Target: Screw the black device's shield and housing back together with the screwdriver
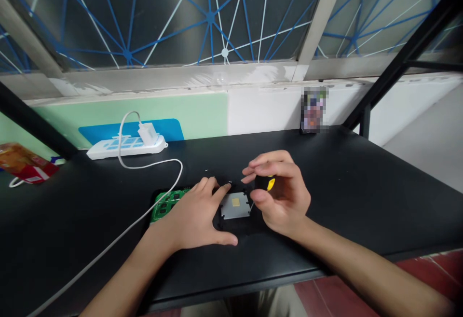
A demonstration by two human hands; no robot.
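My left hand (195, 218) lies spread over a black device casing, its thumb and fingers apart. Under and beside it shows a green circuit board (167, 207), partly covered by the hand. A grey metal plate (231, 211) with a small yellowish square is set in the casing just right of my left fingers. My right hand (285, 196) is closed around a screwdriver (271, 184) with a black and yellow handle. Its thin shaft slants down to the right edge of the plate; the exact contact of the tip is too small to make out.
A white cable (152, 166) runs from the white power strip (108, 148) at the wall across the black table (343, 196), passing over the board. A pixelated upright object (314, 110) stands at the back right. A red and orange packet (27, 162) lies far left.
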